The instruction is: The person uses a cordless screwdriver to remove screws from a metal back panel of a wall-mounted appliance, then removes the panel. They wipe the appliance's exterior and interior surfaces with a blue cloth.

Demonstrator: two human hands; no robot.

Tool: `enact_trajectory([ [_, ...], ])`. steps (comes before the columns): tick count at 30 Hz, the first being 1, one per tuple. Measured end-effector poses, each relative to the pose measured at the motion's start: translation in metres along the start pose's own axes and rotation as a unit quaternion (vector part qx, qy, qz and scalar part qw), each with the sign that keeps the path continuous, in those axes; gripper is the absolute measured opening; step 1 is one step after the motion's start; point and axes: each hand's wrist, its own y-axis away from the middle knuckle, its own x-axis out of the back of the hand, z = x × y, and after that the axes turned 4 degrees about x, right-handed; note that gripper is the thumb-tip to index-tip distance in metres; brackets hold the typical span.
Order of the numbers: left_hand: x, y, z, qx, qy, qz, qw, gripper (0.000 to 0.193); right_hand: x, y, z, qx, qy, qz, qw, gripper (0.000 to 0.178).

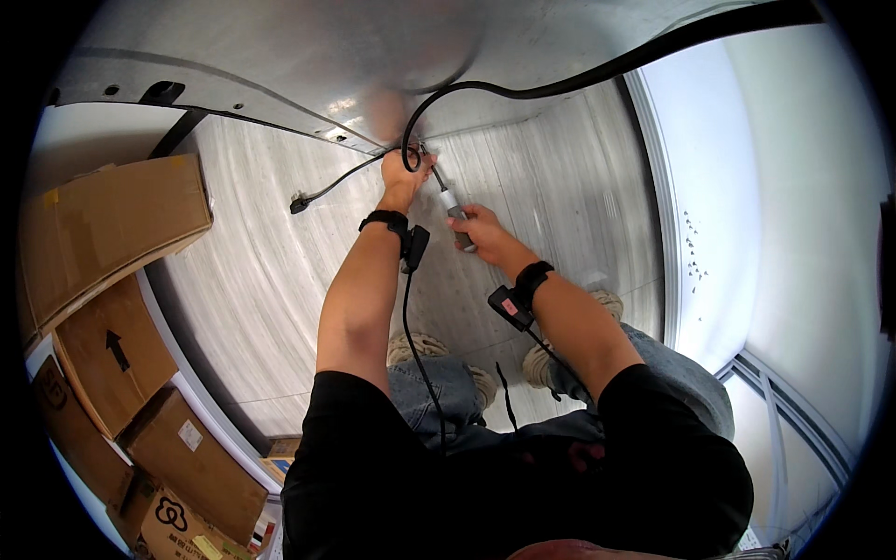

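Observation:
My right hand [483, 231] is wrapped round the grey and white handle of a screwdriver [449, 202]. Its thin shaft points up and left to the lower edge of a large metal panel [280, 56]. At that edge my left hand [407, 179] is closed beside the screwdriver's tip; what its fingers pinch is too small and partly hidden. A thick black cable [523, 92] runs across the panel and curls down to my left hand. From near the same spot a thinner black cord [350, 175] leads left to a plug [299, 203] on the floor.
Brown cardboard boxes [117, 224] are stacked along the left. A white panel with a metal-framed edge [658, 187] borders the pale wood-look floor [560, 187] on the right. My feet stand close below my hands. Wrist-worn black devices [511, 308] trail thin cables toward my body.

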Motion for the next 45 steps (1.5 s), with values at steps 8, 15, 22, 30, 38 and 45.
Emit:
enact_trajectory([
  [8, 0.001, 0.005, 0.004, -0.016, -0.02, 0.008, 1.0, 0.02, 0.011, -0.006, -0.005, -0.067, -0.132, -0.086, 0.985, 0.036],
  [15, 0.004, 0.002, 0.004, 0.0, -0.019, 0.0, 1.0, 0.02, -0.001, 0.005, -0.023, -0.023, 0.032, -0.001, 0.999, 0.03],
  [22, 0.001, 0.001, 0.003, -0.014, -0.011, -0.024, 1.0, 0.015, -0.004, -0.003, -0.014, 0.017, 0.054, 0.004, 0.998, 0.028],
  [30, 0.002, -0.02, -0.017, -0.034, -0.008, -0.003, 0.999, 0.022, -0.001, -0.02, -0.007, -0.004, 0.056, -0.026, 0.998, 0.03],
  [38, -0.006, -0.018, -0.019, -0.016, 0.044, 0.037, 0.998, 0.023, -0.003, -0.014, -0.005, 0.119, 0.216, 0.06, 0.967, 0.051],
  [45, -0.007, -0.025, -0.027, -0.051, -0.087, 0.073, 0.992, 0.027, -0.006, -0.008, -0.005, 0.15, 0.315, 0.098, 0.932, 0.054],
])
